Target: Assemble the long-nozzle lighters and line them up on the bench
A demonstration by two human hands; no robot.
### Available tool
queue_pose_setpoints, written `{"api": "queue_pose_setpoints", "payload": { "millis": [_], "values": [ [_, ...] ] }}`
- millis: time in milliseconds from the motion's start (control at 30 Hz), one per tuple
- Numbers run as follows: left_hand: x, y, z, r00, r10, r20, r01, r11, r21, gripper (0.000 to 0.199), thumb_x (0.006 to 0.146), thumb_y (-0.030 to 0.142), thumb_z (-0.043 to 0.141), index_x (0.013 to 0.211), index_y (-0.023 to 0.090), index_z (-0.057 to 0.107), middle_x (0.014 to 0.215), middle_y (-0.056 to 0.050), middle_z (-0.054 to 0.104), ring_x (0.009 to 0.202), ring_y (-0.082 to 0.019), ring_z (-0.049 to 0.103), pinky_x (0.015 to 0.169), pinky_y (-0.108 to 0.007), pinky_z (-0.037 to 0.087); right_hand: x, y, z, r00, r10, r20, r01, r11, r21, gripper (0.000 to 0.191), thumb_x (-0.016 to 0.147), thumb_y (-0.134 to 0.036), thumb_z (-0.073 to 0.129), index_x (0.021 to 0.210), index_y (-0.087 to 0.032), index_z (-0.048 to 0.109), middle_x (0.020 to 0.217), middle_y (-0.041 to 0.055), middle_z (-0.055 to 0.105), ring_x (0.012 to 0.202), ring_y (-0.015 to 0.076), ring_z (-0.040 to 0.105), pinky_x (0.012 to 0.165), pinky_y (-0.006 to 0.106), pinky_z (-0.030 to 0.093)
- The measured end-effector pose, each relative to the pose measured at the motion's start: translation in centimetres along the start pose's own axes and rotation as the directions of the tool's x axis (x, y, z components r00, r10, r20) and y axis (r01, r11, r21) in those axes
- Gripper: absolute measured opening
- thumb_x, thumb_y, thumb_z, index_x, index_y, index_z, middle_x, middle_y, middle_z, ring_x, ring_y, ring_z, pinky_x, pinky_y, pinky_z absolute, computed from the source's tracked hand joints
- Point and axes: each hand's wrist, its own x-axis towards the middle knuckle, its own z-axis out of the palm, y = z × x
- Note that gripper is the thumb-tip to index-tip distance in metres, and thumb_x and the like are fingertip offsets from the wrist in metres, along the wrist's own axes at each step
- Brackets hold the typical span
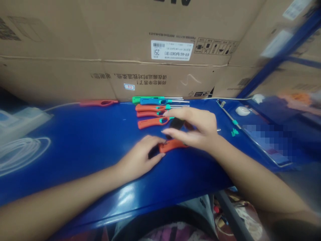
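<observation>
My left hand point(137, 155) pinches the handle end of an orange gas lighter point(173, 145) lying low over the blue table. Over that lighter's front part is my right hand point(198, 130), with thumb and index finger spread apart. A dark patch shows between them; I cannot tell whether it is shadow or an object. Another orange lighter point(147, 123) with a teal trigger lies just beyond, its front hidden by my right hand. Farther back rest several more lighters in a row, among them a blue lighter point(150, 101) and a green lighter point(137, 99).
A large cardboard box point(75, 43) stands along the table's back edge. At left lie a red lighter point(96, 103), a white power strip point(27, 117) and a coiled white cable point(27, 150). To the right are a white rounded object point(242, 111) and small teal pieces point(235, 132).
</observation>
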Motion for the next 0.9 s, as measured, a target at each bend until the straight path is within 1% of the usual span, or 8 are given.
{"api": "queue_pose_setpoints", "payload": {
  "millis": [67,200,267,400,567,700,767,900],
  "values": [
    [0.0,0.0,0.0,1.0,-0.003,0.008,0.003,1.0,-0.004,0.026,0.092,0.021,0.064,0.118,0.021,0.062,0.119,-0.007,0.069,0.113,-0.024,0.064,0.1,-0.041,0.051,-0.1,-0.2,0.1,0.999,0.007,0.05,-0.008,1.0,0.015,0.034,0.096,-0.031,0.063,0.128,-0.018,0.063,0.111,0.0064,0.075,0.096,0.0163,0.072,0.09,0.027,0.056],
    [0.1,0.2,-0.2,1.0,-0.014,0.028,0.015,1.0,-0.015,0.027,0.092,0.02,0.064,0.118,0.021,0.062,0.118,-0.007,0.069,0.111,-0.024,0.064,0.1,-0.042,0.051,-0.3,-0.3,0.6,0.965,0.16,0.209,-0.196,0.966,0.169,0.044,0.106,-0.026,0.039,0.149,-0.017,0.041,0.13,0.0106,0.067,0.104,0.0159,0.071,0.091,0.03,0.058],
    [0.1,0.3,-0.2,1.0,-0.012,0.027,0.013,1.0,-0.015,0.026,0.092,0.02,0.065,0.118,0.021,0.062,0.118,-0.007,0.07,0.111,-0.024,0.064,0.1,-0.042,0.052,-0.6,0.0,0.9,0.972,0.175,0.159,-0.195,0.974,0.118,0.038,0.104,-0.03,0.045,0.141,-0.019,0.05,0.125,0.0091,0.07,0.1,0.0162,0.072,0.088,0.03,0.059],
    [0.2,0.3,-0.1,1.0,0.015,0.013,-0.015,1.0,-0.018,0.024,0.092,0.021,0.065,0.116,0.021,0.062,0.118,-0.007,0.07,0.113,-0.025,0.064,0.101,-0.043,0.051,-0.9,0.6,1.0,0.998,0.069,-0.012,-0.07,0.996,-0.062,0.031,0.094,-0.039,0.066,0.119,-0.021,0.065,0.109,0.0063,0.077,0.094,0.0189,0.074,0.087,0.028,0.059],
    [0.1,0.0,0.1,1.0,0.007,0.015,-0.006,1.0,-0.02,0.026,0.092,0.021,0.065,0.118,0.022,0.063,0.118,-0.006,0.07,0.111,-0.024,0.064,0.1,-0.041,0.051,-0.5,0.1,0.7,0.977,0.157,0.143,-0.178,0.973,0.145,0.041,0.107,-0.026,0.033,0.144,-0.02,0.048,0.134,0.0094,0.067,0.107,0.0171,0.071,0.091,0.034,0.059],
    [0.0,0.0,0.1,1.0,0.004,0.013,-0.004,1.0,-0.005,0.025,0.093,0.022,0.064,0.118,0.021,0.063,0.117,-0.006,0.07,0.111,-0.024,0.063,0.101,-0.042,0.05,-0.4,-0.3,0.7,1.0,0.02,-0.001,-0.02,0.999,0.04,0.023,0.097,-0.025,0.059,0.117,-0.018,0.067,0.107,0.0062,0.077,0.093,0.0167,0.074,0.085,0.028,0.06],
    [0.1,0.1,0.0,1.0,0.008,0.016,-0.008,1.0,-0.007,0.026,0.093,0.023,0.064,0.119,0.021,0.062,0.118,-0.007,0.069,0.112,-0.024,0.062,0.101,-0.042,0.05,-0.4,-0.5,0.5,0.998,-0.04,-0.038,0.037,0.997,-0.069,0.022,0.096,-0.024,0.062,0.116,-0.019,0.068,0.098,0.0043,0.078,0.085,0.0158,0.074,0.083,0.027,0.06],
    [0.1,0.3,-0.1,1.0,0.013,0.02,-0.012,0.999,-0.032,0.024,0.093,0.02,0.065,0.117,0.02,0.063,0.117,-0.007,0.07,0.11,-0.023,0.063,0.099,-0.042,0.05,-0.2,-0.9,0.2,0.992,0.063,0.11,-0.068,0.997,0.043,0.042,0.104,-0.02,0.035,0.143,-0.017,0.052,0.127,0.0098,0.071,0.102,0.0174,0.073,0.091,0.033,0.059]
  ]
}}
